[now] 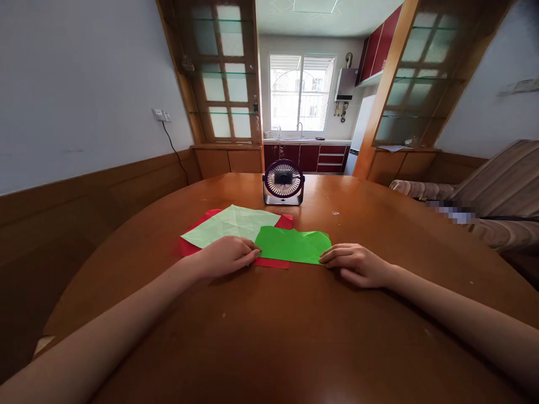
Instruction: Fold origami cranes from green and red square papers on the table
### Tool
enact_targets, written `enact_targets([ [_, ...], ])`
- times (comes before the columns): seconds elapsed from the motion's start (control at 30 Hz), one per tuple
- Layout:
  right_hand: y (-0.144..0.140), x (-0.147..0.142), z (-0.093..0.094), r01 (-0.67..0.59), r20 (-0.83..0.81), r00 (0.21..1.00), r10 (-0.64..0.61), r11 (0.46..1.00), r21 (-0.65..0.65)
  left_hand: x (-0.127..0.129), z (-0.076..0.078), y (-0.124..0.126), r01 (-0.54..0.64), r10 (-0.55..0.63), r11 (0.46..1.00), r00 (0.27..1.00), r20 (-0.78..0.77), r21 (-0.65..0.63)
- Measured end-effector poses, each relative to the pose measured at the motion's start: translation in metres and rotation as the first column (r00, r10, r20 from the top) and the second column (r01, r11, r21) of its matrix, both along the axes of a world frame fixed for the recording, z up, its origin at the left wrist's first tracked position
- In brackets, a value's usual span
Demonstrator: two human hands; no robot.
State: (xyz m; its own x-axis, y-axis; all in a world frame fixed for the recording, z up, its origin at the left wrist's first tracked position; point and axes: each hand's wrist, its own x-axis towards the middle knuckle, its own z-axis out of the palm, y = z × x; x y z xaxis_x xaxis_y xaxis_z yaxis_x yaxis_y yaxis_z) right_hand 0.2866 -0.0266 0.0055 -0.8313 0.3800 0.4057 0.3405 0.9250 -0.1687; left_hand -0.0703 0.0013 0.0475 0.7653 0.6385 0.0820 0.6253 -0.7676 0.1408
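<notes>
- Paper in bright green, the green sheet (292, 245), lies flat on the wooden table (269, 336), toward its far edge, overlapping a red sheet (273, 262) and a pale green creased sheet (231, 223).
- The left hand (227, 256) rests loosely curled, fingertips pinning the green sheet's left corner.
- The right hand (357, 265), fingers bent and grasping nothing, touches the right corner, so the sheet seems held steady at both ends.
- A small desk fan (283, 182) stands just behind the papers.
</notes>
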Motion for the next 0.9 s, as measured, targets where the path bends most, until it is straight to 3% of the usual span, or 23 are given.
enact_targets([
  [0.37,0.001,0.013,0.005,-0.024,-0.104,0.994,0.012,0.994,-0.110,-0.006,0.001,0.009,0.053,-0.053,0.998,0.999,0.006,0.030],
  [0.47,0.005,0.014,0.002,0.024,-0.214,0.975,-0.057,0.988,-0.154,-0.008,-0.003,0.013,0.090,-0.088,0.981,0.996,-0.018,0.170],
  [0.57,0.013,0.012,-0.001,0.148,-0.263,0.950,-0.165,0.985,-0.086,-0.004,-0.009,0.018,0.072,-0.089,0.929,0.995,0.032,0.364],
  [0.7,0.026,-0.005,-0.003,0.227,-0.160,0.958,-0.237,0.971,-0.076,0.012,-0.022,0.023,0.004,-0.085,0.895,0.984,0.160,0.446],
  [0.9,0.041,-0.032,-0.002,0.299,0.205,0.943,-0.262,0.938,-0.174,0.039,-0.030,0.025,0.013,-0.019,0.944,1.000,0.016,0.330],
])
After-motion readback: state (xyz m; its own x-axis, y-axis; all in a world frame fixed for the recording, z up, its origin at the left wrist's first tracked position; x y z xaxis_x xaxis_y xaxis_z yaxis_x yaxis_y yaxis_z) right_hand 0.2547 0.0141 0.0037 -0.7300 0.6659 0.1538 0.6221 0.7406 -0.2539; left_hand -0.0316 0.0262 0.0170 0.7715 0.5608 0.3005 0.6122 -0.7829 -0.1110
